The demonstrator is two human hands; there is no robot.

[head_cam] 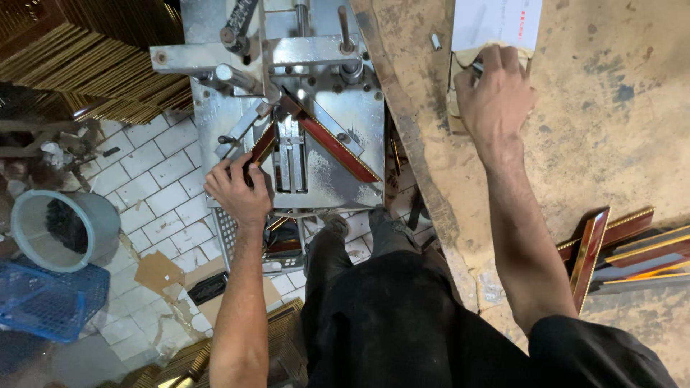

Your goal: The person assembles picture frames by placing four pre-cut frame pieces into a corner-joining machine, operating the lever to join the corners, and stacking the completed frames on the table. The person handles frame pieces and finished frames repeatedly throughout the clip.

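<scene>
My left hand (236, 188) grips the lower end of a short red frame moulding (263, 146) lying on the metal corner-joining machine (345, 108). A second red moulding (336, 147) lies on the machine's right side, and the two meet in a corner near the top. My right hand (494, 92) reaches out over the worn workbench (611, 144) and rests, fingers curled, on a small tan cardboard box (457, 108) under a white sheet of paper (496, 21). What the fingers pinch is hidden.
Several red and gold mouldings (625, 251) lie at the bench's right edge. Stacks of gold mouldings (93, 65) fill the upper left. A grey bucket (61, 226) and blue crate (50, 302) stand on the white tiled floor (162, 187). My legs stand before the machine.
</scene>
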